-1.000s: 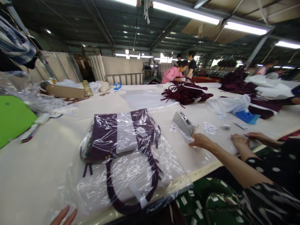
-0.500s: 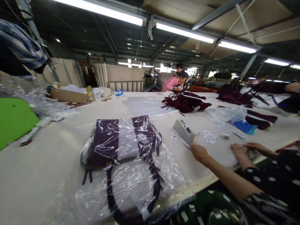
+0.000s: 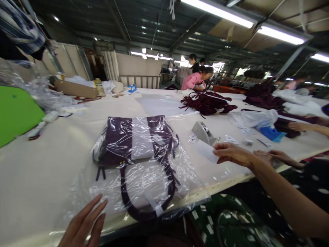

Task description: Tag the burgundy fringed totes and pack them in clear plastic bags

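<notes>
A dark purple handbag [image 3: 118,137] with a white band lies inside a clear plastic bag [image 3: 185,175] near the table's front edge, its looped handle toward me. My left hand [image 3: 86,223] is at the bottom, fingers apart and holding nothing, by the plastic's lower left edge. My right hand [image 3: 231,153] pinches a white slip [image 3: 206,151] between thumb and fingers, right of the plastic bag. Just behind the slip stands a grey tape dispenser [image 3: 202,131], with small white labels [image 3: 192,138] beside it.
A co-worker's hands [image 3: 282,158] rest at the table's right edge. Dark red bags [image 3: 210,103] are heaped farther back, near a person in pink [image 3: 191,81]. A green board [image 3: 17,113] and crumpled plastic [image 3: 48,97] lie left. Blue plastic [image 3: 272,133] lies right.
My left hand has come into view at the bottom. My right hand has moved off the tape dispenser with the white slip in its fingers. Another hand has appeared at the far right.
</notes>
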Available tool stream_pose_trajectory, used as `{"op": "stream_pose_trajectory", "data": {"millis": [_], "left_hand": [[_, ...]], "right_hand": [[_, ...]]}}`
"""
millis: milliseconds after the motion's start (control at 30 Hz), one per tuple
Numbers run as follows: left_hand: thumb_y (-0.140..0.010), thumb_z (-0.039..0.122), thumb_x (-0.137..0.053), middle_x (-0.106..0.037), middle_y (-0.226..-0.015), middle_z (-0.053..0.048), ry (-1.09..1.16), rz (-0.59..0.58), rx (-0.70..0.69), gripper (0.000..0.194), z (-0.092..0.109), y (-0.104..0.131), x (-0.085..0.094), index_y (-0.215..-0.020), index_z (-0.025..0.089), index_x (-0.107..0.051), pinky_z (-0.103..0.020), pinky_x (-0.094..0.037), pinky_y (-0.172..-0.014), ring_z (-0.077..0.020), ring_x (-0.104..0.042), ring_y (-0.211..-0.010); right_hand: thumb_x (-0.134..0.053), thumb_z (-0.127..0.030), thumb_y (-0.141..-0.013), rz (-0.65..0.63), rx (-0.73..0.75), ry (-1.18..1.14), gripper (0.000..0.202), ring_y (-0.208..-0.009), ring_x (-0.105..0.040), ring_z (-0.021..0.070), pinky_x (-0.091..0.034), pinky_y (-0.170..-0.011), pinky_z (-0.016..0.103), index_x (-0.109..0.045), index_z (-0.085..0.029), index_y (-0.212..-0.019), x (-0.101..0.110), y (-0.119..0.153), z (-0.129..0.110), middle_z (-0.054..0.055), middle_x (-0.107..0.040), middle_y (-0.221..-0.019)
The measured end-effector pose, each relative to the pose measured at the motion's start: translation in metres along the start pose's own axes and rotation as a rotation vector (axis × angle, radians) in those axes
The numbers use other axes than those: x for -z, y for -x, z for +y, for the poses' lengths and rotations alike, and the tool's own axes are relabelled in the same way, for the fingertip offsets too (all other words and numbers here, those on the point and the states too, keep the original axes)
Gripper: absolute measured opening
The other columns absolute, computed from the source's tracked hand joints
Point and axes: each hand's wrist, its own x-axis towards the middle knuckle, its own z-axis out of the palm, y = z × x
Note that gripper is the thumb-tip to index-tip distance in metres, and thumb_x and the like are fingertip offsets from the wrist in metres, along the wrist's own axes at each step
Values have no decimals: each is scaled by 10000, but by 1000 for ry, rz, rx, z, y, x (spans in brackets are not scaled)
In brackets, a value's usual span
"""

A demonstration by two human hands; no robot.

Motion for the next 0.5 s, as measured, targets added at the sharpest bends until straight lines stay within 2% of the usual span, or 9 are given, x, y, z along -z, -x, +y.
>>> {"op": "stream_pose_trajectory", "data": {"millis": [100,200,267,333,400,500], "left_hand": [[-970,281,-522,-617,-1366,-29,25,-122,-17,319,44,-28,-6,-1270,282,-630,-331,-545,-1028,-200,-644,-1177],[-962,212,-531,-625,-1356,-38,64,-146,-84,320,71,-42,-16,-1257,280,-636,-327,-555,-1013,-195,-639,-1186],[-957,204,-537,-641,-1333,-49,70,-139,-111,310,78,-43,-22,-1236,273,-652,-323,-569,-989,-202,-647,-1171],[-958,204,-535,-650,-1321,-59,78,-146,-98,298,78,-41,-25,-1221,264,-663,-328,-571,-985,-208,-651,-1165],[-960,203,-536,-645,-1328,-62,96,-169,-72,295,76,-38,-27,-1220,259,-663,-337,-564,-998,-210,-645,-1174],[-955,218,-551,-643,-1327,-50,167,-209,-57,306,75,-37,-30,-1238,277,-652,-321,-557,-1000,-197,-643,-1175]], "right_hand": [[-889,-453,-582,34,153,18,439,-710,-684,201,-609,-712,358,-685,-152,-827,-37,5,0,44,-711,-796],[-815,-518,-663,159,444,246,363,-815,-690,233,-577,-814,388,-713,-185,-767,-61,11,4,60,-728,-843],[-744,-523,-747,254,631,387,314,-964,-677,256,-547,-884,393,-723,-211,-720,-68,16,6,87,-733,-1022],[-693,-497,-803,336,745,448,290,-1060,-651,257,-522,-931,398,-727,-228,-699,-68,21,7,90,-702,-1164],[-691,-470,-812,391,794,426,270,-1073,-645,249,-509,-948,397,-728,-233,-688,-66,25,8,88,-696,-1177],[-731,-434,-789,379,785,255,226,-1092,-637,246,-527,-904,362,-724,-230,-693,-68,29,11,86,-701,-1154]]}}
